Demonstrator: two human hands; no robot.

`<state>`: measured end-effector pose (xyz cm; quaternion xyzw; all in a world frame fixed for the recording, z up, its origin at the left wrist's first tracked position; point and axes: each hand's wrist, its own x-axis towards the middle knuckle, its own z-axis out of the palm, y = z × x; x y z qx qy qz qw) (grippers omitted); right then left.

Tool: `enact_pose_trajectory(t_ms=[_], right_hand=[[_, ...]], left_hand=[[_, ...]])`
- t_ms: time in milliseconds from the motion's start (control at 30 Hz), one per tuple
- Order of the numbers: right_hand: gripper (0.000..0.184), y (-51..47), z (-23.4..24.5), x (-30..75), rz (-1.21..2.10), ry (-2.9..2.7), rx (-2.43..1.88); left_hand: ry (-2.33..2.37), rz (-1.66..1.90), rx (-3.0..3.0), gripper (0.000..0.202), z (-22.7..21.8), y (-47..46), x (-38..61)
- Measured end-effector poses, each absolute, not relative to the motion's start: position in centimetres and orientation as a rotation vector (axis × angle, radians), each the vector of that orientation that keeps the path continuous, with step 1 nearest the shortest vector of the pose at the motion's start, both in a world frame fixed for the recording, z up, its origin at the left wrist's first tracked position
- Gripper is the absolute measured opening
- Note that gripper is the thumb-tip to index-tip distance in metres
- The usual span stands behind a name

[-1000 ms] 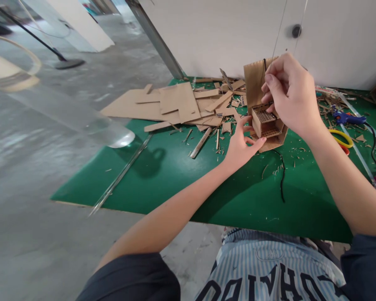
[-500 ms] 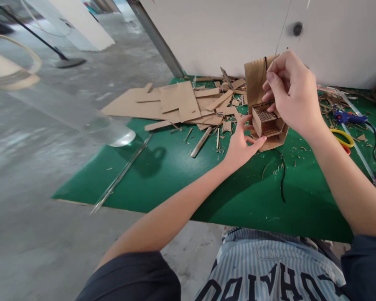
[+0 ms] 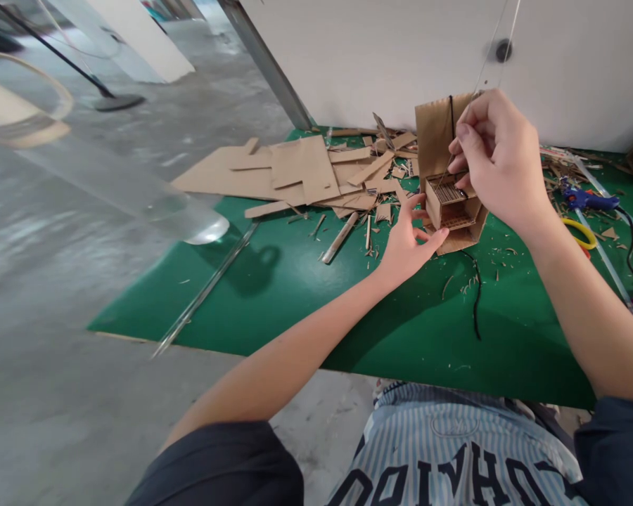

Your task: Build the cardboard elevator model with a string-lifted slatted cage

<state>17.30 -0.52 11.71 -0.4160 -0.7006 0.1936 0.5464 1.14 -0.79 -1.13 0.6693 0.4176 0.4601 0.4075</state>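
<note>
A small cardboard model (image 3: pixel 443 211) with a tall back panel and a slatted shelf stands on the green table. My left hand (image 3: pixel 412 235) grips its lower left side, thumb at the front edge and fingers along the side. Above the shelf, my right hand (image 3: pixel 499 151) is closed in a pinch on a thin strand (image 3: pixel 489 53), which runs up past the fingers and down toward the slats. What the strand is made of is too fine to tell. A black cord (image 3: pixel 451 116) lies over the back panel. Another length of black cord (image 3: pixel 476 299) rests in front of the model.
Cardboard sheets and offcuts (image 3: pixel 300 169) lie to the left, against the white wall (image 3: pixel 380 63). Right of the model are a blue glue gun (image 3: pixel 591 199) and yellow-handled scissors (image 3: pixel 583 235). A clear strip (image 3: pixel 205 292) crosses the table's left end. Scraps litter the green surface (image 3: pixel 316 295).
My right hand has shifted slightly right and down, and the back panel's black cord shows more. My left hand keeps its hold on the model.
</note>
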Motion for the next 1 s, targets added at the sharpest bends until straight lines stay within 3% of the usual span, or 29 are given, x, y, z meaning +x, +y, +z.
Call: enact_pose_trajectory(t_ms=[1000], right_hand=[[0.011, -1.6, 12.4, 16.7, 0.453, -1.874, -0.963]], left_hand=[[1.060, 1.158, 1.742, 0.066, -0.9, -0.8, 1.3]])
